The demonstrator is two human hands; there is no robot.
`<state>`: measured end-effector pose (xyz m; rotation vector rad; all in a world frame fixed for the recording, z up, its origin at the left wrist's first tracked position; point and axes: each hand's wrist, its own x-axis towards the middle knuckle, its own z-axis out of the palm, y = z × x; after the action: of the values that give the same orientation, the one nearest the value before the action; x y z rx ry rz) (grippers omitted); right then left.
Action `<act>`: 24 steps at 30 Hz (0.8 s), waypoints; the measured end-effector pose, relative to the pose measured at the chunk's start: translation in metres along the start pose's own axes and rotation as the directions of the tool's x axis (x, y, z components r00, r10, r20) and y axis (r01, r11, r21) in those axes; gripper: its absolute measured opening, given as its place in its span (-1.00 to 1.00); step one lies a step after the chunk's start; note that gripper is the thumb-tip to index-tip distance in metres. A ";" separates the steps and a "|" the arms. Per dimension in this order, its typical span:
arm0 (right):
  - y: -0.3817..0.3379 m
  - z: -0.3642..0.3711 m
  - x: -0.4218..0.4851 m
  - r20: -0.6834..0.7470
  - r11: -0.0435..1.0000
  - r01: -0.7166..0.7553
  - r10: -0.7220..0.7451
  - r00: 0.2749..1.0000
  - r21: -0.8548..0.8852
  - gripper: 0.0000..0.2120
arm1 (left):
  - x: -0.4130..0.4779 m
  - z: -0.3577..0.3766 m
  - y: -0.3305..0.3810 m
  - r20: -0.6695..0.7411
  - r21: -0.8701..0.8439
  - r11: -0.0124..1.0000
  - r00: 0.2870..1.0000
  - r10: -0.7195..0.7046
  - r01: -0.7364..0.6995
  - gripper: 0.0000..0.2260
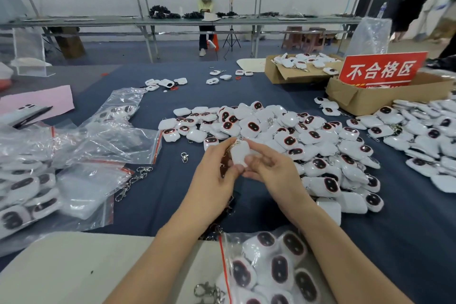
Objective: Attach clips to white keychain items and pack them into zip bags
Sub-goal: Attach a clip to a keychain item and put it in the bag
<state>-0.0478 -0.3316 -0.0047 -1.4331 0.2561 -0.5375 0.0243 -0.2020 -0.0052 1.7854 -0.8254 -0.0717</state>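
White keychain item (238,155) is at frame centre, above the bench (172,192), pinched between both hands: left hand (217,170) on its left edge, right hand (269,170) on its right. Its long axis runs up-down. One loose clip (184,157) lies left, nearer the left hand.

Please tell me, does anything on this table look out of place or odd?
Only small things. One loose metal clip lies alone on the dark cloth, apart from the chained clips beside the zip bags. A small red ring lies stray next to the far keychain items. Nothing looks damaged.
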 end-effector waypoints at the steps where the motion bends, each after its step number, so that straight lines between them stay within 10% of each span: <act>1: -0.005 0.001 -0.002 -0.007 0.999 -0.009 0.009 1.000 0.044 -0.71 | -0.003 -0.001 0.005 -0.012 0.033 0.999 1.000 0.027 -0.026 -0.57; 8: -0.037 0.022 -0.039 0.044 0.994 0.100 -0.098 0.994 -0.049 -0.67 | -0.041 -0.024 0.038 -0.133 0.022 1.000 0.991 -0.004 0.007 -0.69; 11: -0.049 0.025 -0.058 0.076 0.872 0.226 -0.215 0.974 -0.435 -0.73 | -0.058 -0.041 0.050 -0.058 -0.155 0.970 0.979 -0.197 0.186 -0.89; 14: -0.058 0.032 -0.077 0.232 0.653 0.345 -0.255 0.938 -0.675 -0.74 | -0.074 -0.054 0.064 0.133 -0.584 0.703 0.902 -0.411 0.407 -0.78; 17: -0.065 0.039 -0.099 0.332 0.695 0.362 -0.185 0.925 -0.621 -0.70 | -0.090 -0.064 0.071 0.193 -0.712 0.525 0.849 -0.491 0.466 -0.81; 24: -0.064 0.017 -0.121 0.477 0.417 0.405 0.081 0.875 -0.814 -0.47 | -0.139 -0.084 0.045 0.031 -0.275 0.829 0.866 -0.499 0.488 -0.79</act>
<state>-0.1564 -0.2600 0.0423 -2.6583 -0.0163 -0.1608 -0.0665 -0.0623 0.0187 1.6847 -0.2814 -0.4675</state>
